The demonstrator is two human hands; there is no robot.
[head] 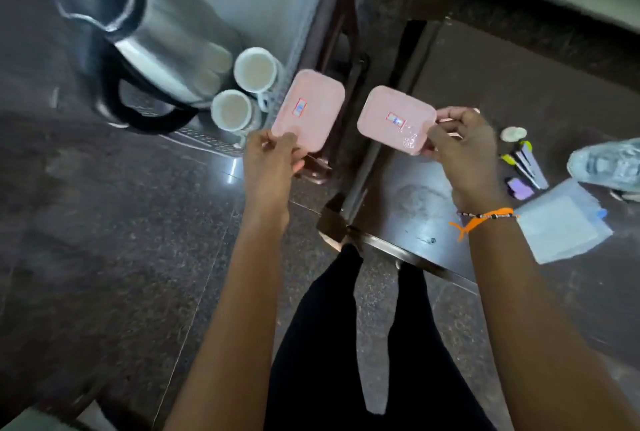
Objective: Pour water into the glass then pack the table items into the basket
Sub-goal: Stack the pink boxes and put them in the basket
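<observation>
I hold two small pink plastic trays, one in each hand, bottoms up with a sticker on each. My left hand [272,153] grips the near edge of the left pink tray [310,108], which hangs over the edge of a translucent basket [298,15] on the floor. My right hand [460,143] pinches the right pink tray [394,119] above the dark table's left end. Inside the basket lie a steel kettle [138,25] with a black handle and two white cups [256,69] on their sides.
On the dark table [415,188] at the right lie a clear plastic sleeve [561,223], a crumpled plastic bag [609,164], several pens or markers [526,164], a purple eraser [519,188] and a small round white item [513,134]. My black-clad legs stand on speckled floor.
</observation>
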